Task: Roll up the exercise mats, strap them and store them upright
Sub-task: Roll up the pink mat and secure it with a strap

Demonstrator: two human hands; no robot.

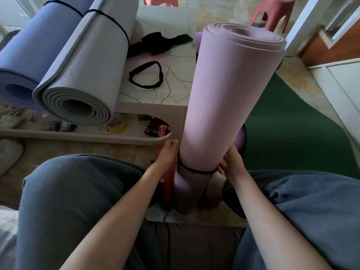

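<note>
A rolled pink mat (224,98) stands upright between my knees, its lower end on the floor. A black strap (194,170) circles it near the bottom. My left hand (168,154) touches the mat's left side at the strap, fingers curled. My right hand (232,162) grips the right side at the strap. On the low table lie a rolled grey mat (85,71) and a rolled blue mat (35,47), each ringed by a black strap. A loose black strap loop (146,76) and a black bundle of straps (157,44) lie on the table top.
The low white table (175,61) has a lower shelf holding a tape roll (117,126) and wrappers. Red plastic stools (272,14) stand behind. A green mat (292,129) covers the floor at right. A red object (167,184) stands by the pink mat's base.
</note>
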